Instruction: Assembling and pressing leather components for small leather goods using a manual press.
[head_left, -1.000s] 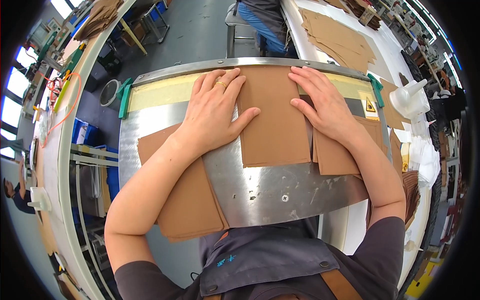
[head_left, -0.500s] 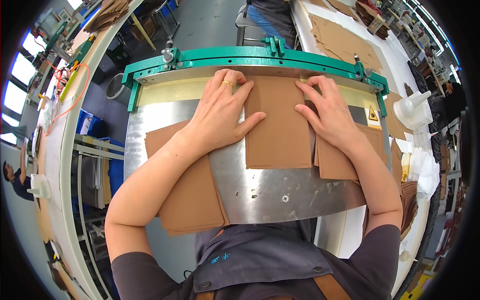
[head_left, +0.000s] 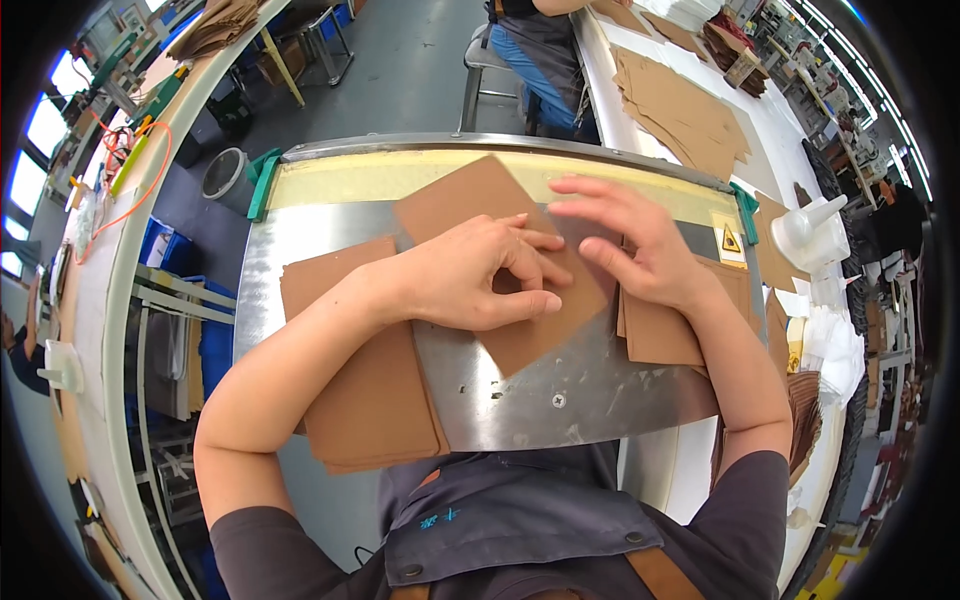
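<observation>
A rectangular brown leather-like sheet (head_left: 470,192) lies askew on a steel work plate (head_left: 520,425), its upper corner over the yellow strip (head_left: 340,180). Across its middle rests my left hand (head_left: 495,272), fingers bent and parted, thumb out to the side. My right hand (head_left: 640,240) hovers by the sheet's right edge, open, thumb and fingers spread with nothing between them. A stack of brown pieces (head_left: 365,400) lies under my left forearm. Another brown stack (head_left: 660,335) sits beneath my right wrist, partly hidden.
Green end brackets (head_left: 262,185) flank the plate at its far corners, with a metal rail (head_left: 430,142) along the far edge. A white bench (head_left: 640,120) at right carries brown sheets and a white bottle (head_left: 810,230). A seated person (head_left: 545,60) is beyond. A bin (head_left: 228,178) stands left.
The green crossbar over the far edge has gone from view. The middle sheet has turned askew. My left hand moved down and right onto it; my right hand moved slightly down, fingers off the sheet.
</observation>
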